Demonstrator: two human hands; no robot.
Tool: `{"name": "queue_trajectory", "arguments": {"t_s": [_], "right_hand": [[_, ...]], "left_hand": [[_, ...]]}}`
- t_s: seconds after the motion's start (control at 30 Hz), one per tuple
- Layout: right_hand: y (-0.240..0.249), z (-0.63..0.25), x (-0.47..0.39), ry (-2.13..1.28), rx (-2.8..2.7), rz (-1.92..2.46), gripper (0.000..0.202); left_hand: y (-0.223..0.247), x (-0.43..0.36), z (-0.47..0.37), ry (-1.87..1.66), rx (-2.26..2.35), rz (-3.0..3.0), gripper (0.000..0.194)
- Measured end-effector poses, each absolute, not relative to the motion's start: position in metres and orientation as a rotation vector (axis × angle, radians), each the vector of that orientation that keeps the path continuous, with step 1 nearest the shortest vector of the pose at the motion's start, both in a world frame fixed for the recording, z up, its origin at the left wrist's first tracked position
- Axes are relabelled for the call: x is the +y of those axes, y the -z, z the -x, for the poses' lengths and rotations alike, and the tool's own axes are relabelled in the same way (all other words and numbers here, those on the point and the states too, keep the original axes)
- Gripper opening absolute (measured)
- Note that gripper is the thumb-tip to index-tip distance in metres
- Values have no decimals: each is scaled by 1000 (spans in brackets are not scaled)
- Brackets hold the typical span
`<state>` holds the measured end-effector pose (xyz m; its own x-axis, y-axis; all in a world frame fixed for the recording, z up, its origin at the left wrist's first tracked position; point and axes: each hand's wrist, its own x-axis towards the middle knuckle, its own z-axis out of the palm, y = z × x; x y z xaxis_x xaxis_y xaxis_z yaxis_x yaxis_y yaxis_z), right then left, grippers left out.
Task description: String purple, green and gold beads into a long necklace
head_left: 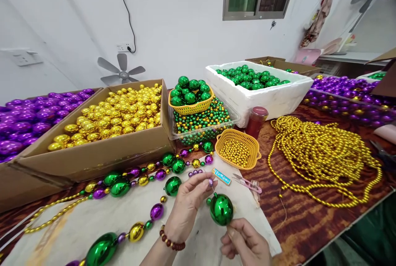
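My left hand [192, 194], with a beaded bracelet on its wrist, pinches a small purple bead [210, 182] between thumb and fingertips. A large shiny green ball [221, 209] hangs just below it on a thin string. At the lower edge of this ball my right hand [246, 241] has its thumb and fingers pressed together; what they hold, if anything, is too small to name. To the left, a strand with a purple bead [157, 211], a gold bead [136, 231] and a big green bead [102, 249] lies on the white cloth [198, 241].
Behind the hands are a yellow basket [256, 156] of small gold beads, pink snips [247, 182] and a blue packet [222, 176]. Boxes of purple, gold and green balls stand further back. Gold bead strings [324, 154] lie piled at right, beside a red jar [256, 121].
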<state>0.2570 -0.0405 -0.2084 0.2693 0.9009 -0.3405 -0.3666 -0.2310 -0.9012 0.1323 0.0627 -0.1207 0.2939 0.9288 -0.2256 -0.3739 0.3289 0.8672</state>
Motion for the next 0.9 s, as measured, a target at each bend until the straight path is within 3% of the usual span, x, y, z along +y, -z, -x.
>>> {"name": "queue_trajectory", "arguments": {"t_s": [0.3, 0.47, 0.73, 0.9], "right_hand": [[194, -290, -23, -1124, -1205, 1551, 38], [176, -292, -5, -906, -1504, 1357, 33], [178, -272, 18, -951, -1589, 1276, 32], [183, -267, 16, -1144, -1417, 1371, 41]], "left_hand": [[125, 71, -131, -1094, 1050, -1233, 18], [112, 62, -144, -1083, 1000, -1316, 18], [89, 69, -123, -976, 1006, -1736, 19], [39, 153, -40, -1277, 1597, -1979, 17]]}}
